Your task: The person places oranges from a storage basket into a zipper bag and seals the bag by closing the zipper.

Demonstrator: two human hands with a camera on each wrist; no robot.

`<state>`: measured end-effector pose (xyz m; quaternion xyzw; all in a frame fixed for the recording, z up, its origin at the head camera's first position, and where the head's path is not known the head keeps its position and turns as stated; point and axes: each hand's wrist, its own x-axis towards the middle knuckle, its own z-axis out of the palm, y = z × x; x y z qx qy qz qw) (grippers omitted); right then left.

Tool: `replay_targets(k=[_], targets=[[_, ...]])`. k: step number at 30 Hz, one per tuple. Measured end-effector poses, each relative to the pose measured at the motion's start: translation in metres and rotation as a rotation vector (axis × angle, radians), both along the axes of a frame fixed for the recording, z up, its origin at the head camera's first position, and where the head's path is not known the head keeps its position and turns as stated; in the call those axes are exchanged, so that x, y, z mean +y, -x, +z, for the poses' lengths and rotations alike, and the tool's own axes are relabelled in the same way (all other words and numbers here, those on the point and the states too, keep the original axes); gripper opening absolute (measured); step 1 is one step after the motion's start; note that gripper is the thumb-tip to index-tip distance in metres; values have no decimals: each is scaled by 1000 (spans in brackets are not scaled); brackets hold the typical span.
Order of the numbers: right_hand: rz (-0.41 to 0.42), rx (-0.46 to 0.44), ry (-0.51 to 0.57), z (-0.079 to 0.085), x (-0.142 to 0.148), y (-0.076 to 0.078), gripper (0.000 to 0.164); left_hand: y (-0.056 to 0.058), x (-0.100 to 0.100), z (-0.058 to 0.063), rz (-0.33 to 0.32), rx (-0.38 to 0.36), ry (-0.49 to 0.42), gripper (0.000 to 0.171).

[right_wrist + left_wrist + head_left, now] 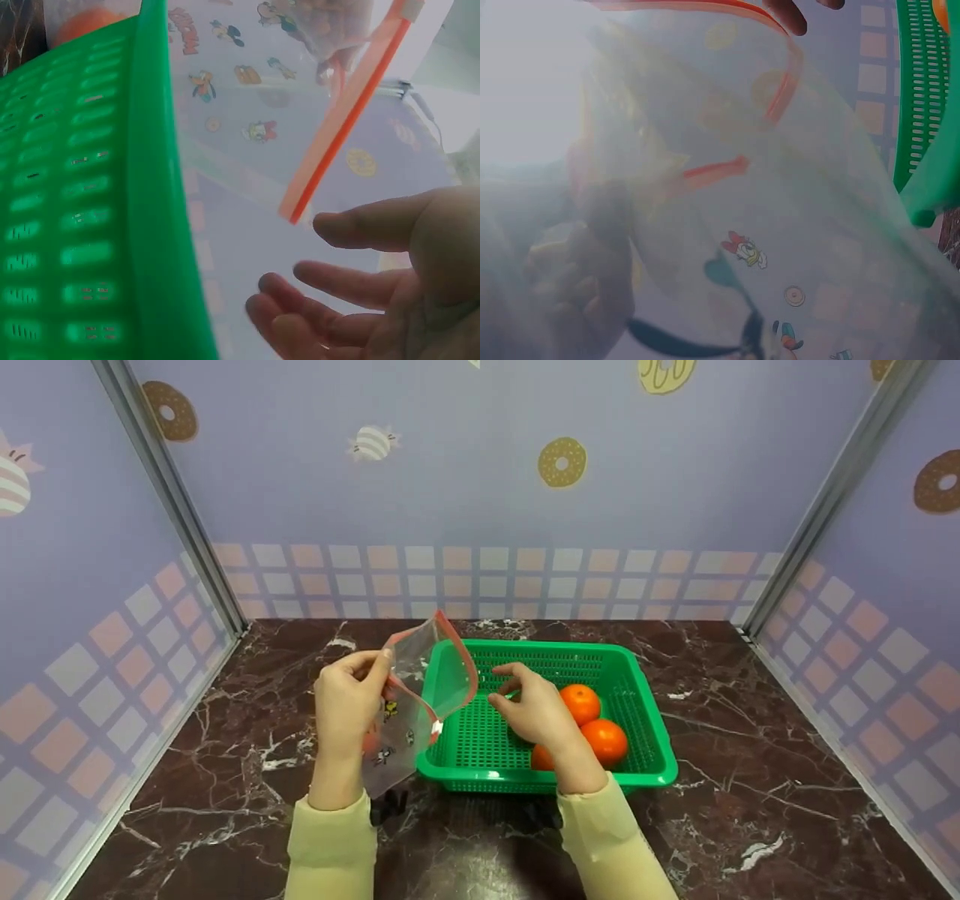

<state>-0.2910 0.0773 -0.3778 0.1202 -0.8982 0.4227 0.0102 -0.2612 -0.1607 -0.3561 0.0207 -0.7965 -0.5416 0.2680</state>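
The head camera looks from above, forward and down, and shows from farther away the left hand [349,695], the right hand [538,712], much of the table [225,847] and the back wall [465,502]. The left wrist camera is near to the clear bag [832,199] and looks through its film, with a patterned wall [874,69] turned sideways. The right wrist camera faces its hand from just beside the green basket [159,217]. All views share bag and basket.

Pale yellow sleeves [331,851], black fitting [388,805] beside left cuff [330,812]
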Motion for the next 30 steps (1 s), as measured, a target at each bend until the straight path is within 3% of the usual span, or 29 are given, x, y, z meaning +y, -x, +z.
replay_targets(k=[14, 23, 30], targets=[[36, -161, -179, -13, 19, 4, 46, 0, 0, 1, -7, -9, 10, 25], [103, -183, -351, -19, 26, 6, 52, 0, 1, 1, -22, 13, -11, 24], [104, -211, -440, -24, 33, 7, 53, 0, 1, 0, -22, 25, -2, 25]])
